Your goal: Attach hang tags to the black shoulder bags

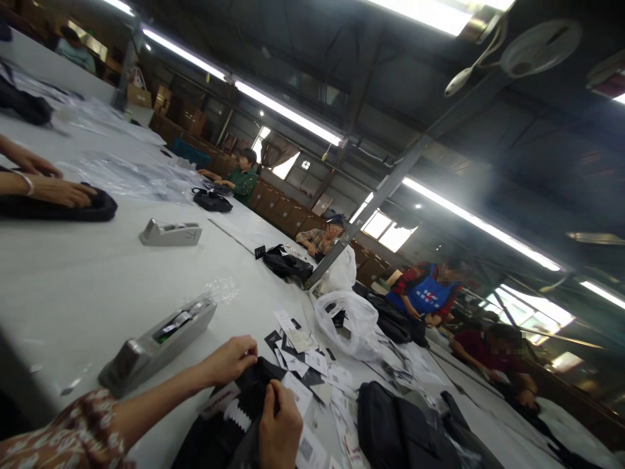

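A black fabric bag lies at the bottom centre, with a white zigzag-edged piece and a pale label on it. My left hand is closed at the bag's upper edge, its fingertips pinched together on the dark fabric. Closer to me, my right hand grips the bag's right side between thumb and fingers. Just beyond the bag, several black and white paper tags are strewn over the table. To the left of my forearm stands a grey tape dispenser.
Another tape dispenser stands farther off on the white table. A co-worker's hands rest on a black bag at left. At right are a white plastic bag and a black bag. Several co-workers sit or stand beyond.
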A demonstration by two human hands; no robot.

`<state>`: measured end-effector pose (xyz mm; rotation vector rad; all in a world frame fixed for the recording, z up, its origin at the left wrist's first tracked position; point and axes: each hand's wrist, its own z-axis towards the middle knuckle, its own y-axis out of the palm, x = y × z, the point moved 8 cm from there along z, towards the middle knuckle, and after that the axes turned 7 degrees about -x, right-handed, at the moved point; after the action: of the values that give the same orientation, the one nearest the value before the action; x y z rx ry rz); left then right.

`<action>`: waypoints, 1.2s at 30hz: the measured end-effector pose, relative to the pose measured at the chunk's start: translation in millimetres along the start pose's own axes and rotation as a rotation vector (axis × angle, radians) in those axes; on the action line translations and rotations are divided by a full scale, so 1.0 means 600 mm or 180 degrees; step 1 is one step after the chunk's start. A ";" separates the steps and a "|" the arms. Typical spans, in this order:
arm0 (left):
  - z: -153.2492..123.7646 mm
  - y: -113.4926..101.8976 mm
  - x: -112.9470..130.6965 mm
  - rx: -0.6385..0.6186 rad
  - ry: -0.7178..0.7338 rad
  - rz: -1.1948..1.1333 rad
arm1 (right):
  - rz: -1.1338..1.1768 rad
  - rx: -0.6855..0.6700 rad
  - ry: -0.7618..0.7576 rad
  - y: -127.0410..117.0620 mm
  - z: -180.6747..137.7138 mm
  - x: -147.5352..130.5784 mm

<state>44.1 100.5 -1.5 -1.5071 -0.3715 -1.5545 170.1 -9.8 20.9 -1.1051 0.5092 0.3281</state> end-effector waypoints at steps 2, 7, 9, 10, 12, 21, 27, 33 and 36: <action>-0.001 -0.012 0.028 -0.0094 0.0091 -0.0016 | 0.0158 0.0054 -0.0089 -0.022 0.013 -0.012; -0.001 -0.003 0.067 -0.0425 0.0191 -0.0213 | 0.0588 -0.0607 -0.0228 -0.020 0.057 -0.053; -0.002 0.005 0.064 -0.0468 0.0152 -0.0345 | 0.0572 -0.0732 -0.0304 -0.014 0.065 -0.062; -0.001 0.009 0.060 -0.0477 0.0122 -0.0438 | 0.0557 -0.0727 -0.0293 -0.012 0.066 -0.061; -0.001 0.020 0.049 -0.0487 0.0056 -0.0636 | 0.0590 -0.0682 -0.0197 -0.009 0.066 -0.049; 0.007 0.063 0.000 -0.0231 -0.0245 -0.1960 | 0.0959 -0.0496 -0.0003 -0.006 0.051 -0.016; 0.010 0.067 -0.014 -0.0110 -0.0284 -0.1848 | 0.0955 -0.0293 0.0071 0.002 0.046 -0.003; 0.001 0.063 -0.009 0.0160 -0.0267 -0.1562 | 0.1026 -0.0287 0.0211 0.004 0.042 0.014; -0.005 0.058 -0.006 0.0260 -0.0302 -0.1525 | 0.1241 -0.0240 0.0386 0.006 0.041 0.031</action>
<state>68.0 80.4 -18.2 -1.5002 -0.8924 -1.8073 189.2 14.3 16.7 -1.1001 0.8286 0.6268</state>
